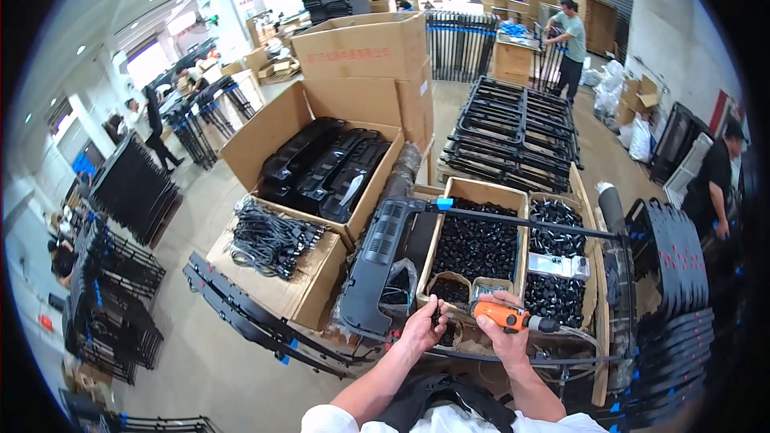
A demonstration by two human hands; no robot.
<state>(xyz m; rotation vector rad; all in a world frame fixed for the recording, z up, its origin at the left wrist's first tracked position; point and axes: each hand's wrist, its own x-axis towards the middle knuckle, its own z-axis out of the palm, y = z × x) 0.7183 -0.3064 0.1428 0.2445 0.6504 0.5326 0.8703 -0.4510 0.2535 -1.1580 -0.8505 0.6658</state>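
The right hand (505, 329) is wrapped firmly around an orange powered screwdriver (501, 314), all fingers pressed around its body, and the dark nose of the tool points to the person's right, lying almost level above the wooden edge of the work frame. The left hand (423, 325) is just beside it, the fingers curled down into a small cardboard compartment (449, 289) that holds tiny black pieces; it seems to pinch one of them, but the fingertips are hidden, so I cannot tell if something is really caught. I judge that the step in hand is the picking of a small fastener or fitting while the driver waits ready. The next move calls for a clean pinch of a single piece and then for bringing piece and tool tip together in line, because the pieces are small and lie loose. Just beyond the hands, a large black plastic panel (383, 261) with a ribbed grille lies tilted on the frame, and a thin black metal bar (529, 220) with a blue end cap runs from it to the right. Behind stand open boxes of black parts (479, 244), a box of long black mouldings (325, 164), and a bundle of black cables (269, 239) on a closed carton.
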